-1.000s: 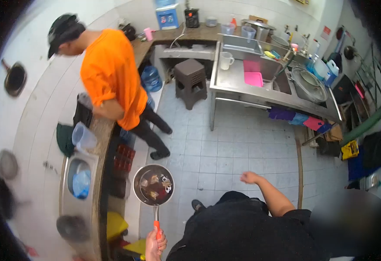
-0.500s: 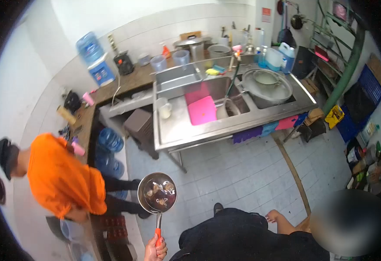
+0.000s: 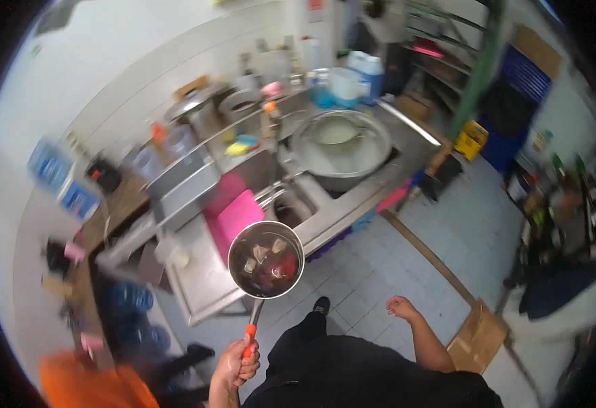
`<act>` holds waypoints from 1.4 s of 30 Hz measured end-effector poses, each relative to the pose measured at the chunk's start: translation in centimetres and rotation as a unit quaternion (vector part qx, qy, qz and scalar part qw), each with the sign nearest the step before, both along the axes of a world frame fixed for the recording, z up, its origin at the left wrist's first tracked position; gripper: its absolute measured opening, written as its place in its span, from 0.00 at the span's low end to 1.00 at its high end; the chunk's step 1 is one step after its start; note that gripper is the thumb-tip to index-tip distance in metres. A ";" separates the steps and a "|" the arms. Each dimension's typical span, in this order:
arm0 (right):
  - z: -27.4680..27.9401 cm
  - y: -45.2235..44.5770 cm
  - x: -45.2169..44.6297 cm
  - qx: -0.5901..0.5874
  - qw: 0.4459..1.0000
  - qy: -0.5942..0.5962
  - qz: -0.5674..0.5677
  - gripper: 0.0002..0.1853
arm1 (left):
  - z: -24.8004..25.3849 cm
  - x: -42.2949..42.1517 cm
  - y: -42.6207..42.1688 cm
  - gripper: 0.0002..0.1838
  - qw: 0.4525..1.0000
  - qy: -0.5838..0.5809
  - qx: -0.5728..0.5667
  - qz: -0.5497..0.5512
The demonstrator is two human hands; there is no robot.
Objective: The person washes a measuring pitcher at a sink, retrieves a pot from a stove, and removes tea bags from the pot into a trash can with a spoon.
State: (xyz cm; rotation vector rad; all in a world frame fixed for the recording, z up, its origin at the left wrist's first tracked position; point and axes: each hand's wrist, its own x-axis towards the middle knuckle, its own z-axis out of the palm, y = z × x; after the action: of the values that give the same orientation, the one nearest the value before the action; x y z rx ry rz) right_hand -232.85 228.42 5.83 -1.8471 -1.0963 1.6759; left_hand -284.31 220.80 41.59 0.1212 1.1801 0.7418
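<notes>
My left hand (image 3: 237, 362) is wrapped round the orange handle of a small steel saucepan (image 3: 266, 260). Dark liquid with several pale chunks and a reddish patch shows inside the pan, which is held level in front of the steel sink unit (image 3: 206, 272). Off to the right, low over the tiled floor, my right hand (image 3: 400, 307) hangs away from everything with its fingers loosely curled; it is small and somewhat blurred, and I cannot make out whether it is closed. Behind the pan lies a pink tray (image 3: 239, 216) in the sink.
A large round basin (image 3: 342, 146) sits in the sink unit. Water jugs (image 3: 131, 298) stand under the left counter, near a person in an orange shirt (image 3: 94, 384). Flattened cardboard (image 3: 478, 338) lies on the floor at right, beside cluttered shelving.
The view has swung right, so the person in orange has slid to the lower left edge. The saucepan has come close in front of the sink unit, still in my left hand.
</notes>
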 end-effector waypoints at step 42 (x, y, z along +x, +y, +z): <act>17.7 15.0 82.6 0.184 0.758 0.070 -0.622 0.16 | -11.6 109.3 65.0 0.21 0.783 0.057 -0.005 -0.620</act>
State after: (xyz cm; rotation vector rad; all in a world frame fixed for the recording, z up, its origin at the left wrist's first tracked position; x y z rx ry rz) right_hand -150.22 243.38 23.50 -1.4978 0.0393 0.6768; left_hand -175.00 285.82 30.01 0.8559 0.9424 -0.4600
